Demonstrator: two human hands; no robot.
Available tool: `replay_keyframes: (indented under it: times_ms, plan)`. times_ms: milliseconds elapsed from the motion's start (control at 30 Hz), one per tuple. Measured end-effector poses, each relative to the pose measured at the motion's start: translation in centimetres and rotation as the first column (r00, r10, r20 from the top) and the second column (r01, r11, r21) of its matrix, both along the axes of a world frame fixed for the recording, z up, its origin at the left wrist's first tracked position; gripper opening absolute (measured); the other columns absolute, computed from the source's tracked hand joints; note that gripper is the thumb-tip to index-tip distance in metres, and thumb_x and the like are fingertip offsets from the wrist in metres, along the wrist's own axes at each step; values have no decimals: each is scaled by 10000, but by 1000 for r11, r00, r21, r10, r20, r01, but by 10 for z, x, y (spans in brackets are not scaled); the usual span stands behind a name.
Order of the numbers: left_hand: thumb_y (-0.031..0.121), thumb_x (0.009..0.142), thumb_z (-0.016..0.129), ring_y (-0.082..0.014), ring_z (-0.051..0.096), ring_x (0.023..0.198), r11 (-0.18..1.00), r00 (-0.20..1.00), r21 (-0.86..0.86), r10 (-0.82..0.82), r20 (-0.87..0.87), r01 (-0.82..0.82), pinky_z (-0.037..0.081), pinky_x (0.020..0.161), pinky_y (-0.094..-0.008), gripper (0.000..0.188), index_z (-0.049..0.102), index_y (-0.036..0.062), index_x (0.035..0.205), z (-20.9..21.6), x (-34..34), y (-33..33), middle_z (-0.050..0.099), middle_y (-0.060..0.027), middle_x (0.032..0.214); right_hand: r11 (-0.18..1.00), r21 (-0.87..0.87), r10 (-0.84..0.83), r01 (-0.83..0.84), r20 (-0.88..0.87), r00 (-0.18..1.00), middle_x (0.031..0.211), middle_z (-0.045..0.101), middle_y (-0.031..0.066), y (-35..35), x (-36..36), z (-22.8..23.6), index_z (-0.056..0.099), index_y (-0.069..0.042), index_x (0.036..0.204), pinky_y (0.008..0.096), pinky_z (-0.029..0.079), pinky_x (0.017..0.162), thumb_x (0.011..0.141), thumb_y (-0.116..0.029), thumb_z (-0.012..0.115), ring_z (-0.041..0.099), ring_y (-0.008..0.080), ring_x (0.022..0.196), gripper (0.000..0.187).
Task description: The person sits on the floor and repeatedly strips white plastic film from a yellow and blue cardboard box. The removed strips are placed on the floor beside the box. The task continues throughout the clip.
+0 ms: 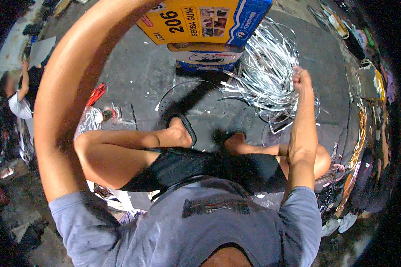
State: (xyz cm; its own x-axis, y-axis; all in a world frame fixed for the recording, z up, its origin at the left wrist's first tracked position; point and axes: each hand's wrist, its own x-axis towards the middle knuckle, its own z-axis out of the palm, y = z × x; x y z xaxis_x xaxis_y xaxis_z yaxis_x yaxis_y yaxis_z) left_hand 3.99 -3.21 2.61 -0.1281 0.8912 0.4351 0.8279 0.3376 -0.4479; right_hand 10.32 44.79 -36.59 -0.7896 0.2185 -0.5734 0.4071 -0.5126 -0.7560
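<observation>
My left arm [73, 84] reaches up past the top edge, so its hand is out of sight. Close to that arm stands a yellow and blue printed box [191, 22], above a white and blue container [207, 58]. A loose heap of shiny silver strips [272, 75] spreads over the floor to the right of both. At the heap's right edge is my right hand [301, 79], fingers curled closed. Whether a strip lies inside those fingers is too small to make out.
My sandalled feet [182, 131] rest on the dark floor [133, 62] between my bent knees. A red bundle [96, 94] and more silver strips [90, 120] lie by my left knee. Gold strips [356, 155] and scraps line the right side. Another person [22, 102] is at far left.
</observation>
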Motion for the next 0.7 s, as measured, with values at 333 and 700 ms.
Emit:
replay_keyframes:
  times_ms: [333, 700]
  plan:
    - [215, 754, 778, -328, 614, 1130, 971, 956, -38, 227, -183, -238, 590, 878, -413, 454, 676, 63, 1169, 43, 84, -108, 652, -133, 1224, 603, 506, -632, 617, -169, 756, 616, 607, 112, -75, 0, 41, 624, -1, 720, 368, 474, 485, 851, -175, 589, 602, 214, 550, 220]
    - [295, 1011, 574, -130, 641, 745, 71, 321, 346, -237, 917, -936, 483, 630, -265, 284, 667, 51, 1123, -177, 46, -232, 695, -38, 900, 994, 53, 102, -94, -158, 982, 1596, 357, 179, -249, -25, 66, 467, -84, 1499, 455, 318, 1140, 1025, -611, 403, 401, 333, 1425, 712]
